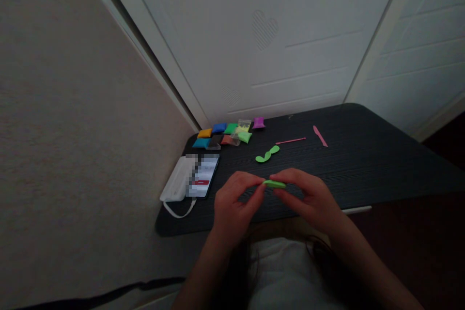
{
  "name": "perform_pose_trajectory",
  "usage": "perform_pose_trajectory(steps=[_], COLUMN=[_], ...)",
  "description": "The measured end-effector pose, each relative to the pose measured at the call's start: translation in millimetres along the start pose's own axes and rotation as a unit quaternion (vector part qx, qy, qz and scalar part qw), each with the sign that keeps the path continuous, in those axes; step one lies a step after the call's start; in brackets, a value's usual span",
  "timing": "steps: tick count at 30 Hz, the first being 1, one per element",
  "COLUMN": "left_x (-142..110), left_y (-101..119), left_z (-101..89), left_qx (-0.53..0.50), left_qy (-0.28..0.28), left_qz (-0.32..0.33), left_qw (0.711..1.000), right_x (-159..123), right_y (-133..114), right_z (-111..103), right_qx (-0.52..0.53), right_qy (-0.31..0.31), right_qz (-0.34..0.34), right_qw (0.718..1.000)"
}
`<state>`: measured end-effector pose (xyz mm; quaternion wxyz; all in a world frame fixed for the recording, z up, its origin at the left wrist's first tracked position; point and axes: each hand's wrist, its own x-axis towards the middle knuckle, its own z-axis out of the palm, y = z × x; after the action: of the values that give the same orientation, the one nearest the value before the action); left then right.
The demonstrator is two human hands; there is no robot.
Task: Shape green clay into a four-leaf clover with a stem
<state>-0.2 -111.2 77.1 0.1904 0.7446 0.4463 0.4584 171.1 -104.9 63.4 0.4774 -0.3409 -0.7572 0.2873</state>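
Between the fingertips of both hands is a small flattened piece of light green modelling clay point(275, 184), held just above the front of the dark table. My left hand point(238, 203) pinches its left end between thumb and forefinger. My right hand point(308, 196) pinches its right side with thumb and fingers. Beyond the hands lies a light green clay strip point(268, 156) made of rounded, leaf-like lobes joined together. Behind that strip is a thin pink modelling stick point(290, 141), and to its right a pink plastic knife point(320, 136).
Several coloured clay packets point(219, 128) lie at the back left of the black table point(363, 164), with a purple packet point(258, 123) beside them. A phone point(207, 174) and a white case point(178, 179) with a white cable point(179, 215) are at the left edge. White panelling stands behind.
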Motion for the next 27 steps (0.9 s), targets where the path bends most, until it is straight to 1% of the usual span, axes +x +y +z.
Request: perform_pose_trajectory(steps=[3,6,9,11,12,13,15,17,19,21,23,25,27], left_x=[-1,-1,4,15,22,30,48,63,73,77,77,75,72], left_y=[-1,-3,-16,-34,-45,-58,-85,-108,-123,-130,-131,-130,-126], left_z=[1.2,2.0,5.0,10.2,14.1,18.9,30.1,41.3,50.0,54.8,56.3,56.1,55.0], left_qx=[-0.002,-0.013,-0.032,-0.028,-0.008,0.027,0.119,0.186,0.222,0.235,0.220,0.184,0.124], left_qy=[-0.006,-0.031,-0.057,-0.051,-0.048,-0.043,-0.055,-0.097,-0.145,-0.179,-0.202,-0.205,-0.195], left_qz=[-0.022,-0.057,-0.089,-0.110,-0.118,-0.122,-0.126,-0.116,-0.112,-0.101,-0.088,-0.090,-0.121], left_qw=[1.000,0.998,0.994,0.992,0.992,0.991,0.983,0.971,0.958,0.950,0.950,0.957,0.965], right_x=[0,0,-4,-10,-13,-17,-22,-26,-27,-27,-27,-27,-27], right_y=[1,3,11,21,26,32,42,50,56,59,61,61,61], right_z=[0,1,3,3,3,2,1,0,-1,-1,-1,-1,0], right_qx=[-0.009,-0.020,-0.042,-0.061,-0.070,-0.079,-0.094,-0.102,-0.104,-0.104,-0.102,-0.100,-0.098], right_qy=[0.004,-0.006,-0.012,-0.009,-0.007,-0.002,0.009,0.018,0.022,0.024,0.026,0.027,0.030], right_qz=[-0.004,-0.012,0.017,0.058,0.079,0.097,0.127,0.146,0.157,0.166,0.175,0.183,0.186], right_qw=[1.000,1.000,0.999,0.996,0.994,0.992,0.987,0.984,0.982,0.980,0.979,0.978,0.977])
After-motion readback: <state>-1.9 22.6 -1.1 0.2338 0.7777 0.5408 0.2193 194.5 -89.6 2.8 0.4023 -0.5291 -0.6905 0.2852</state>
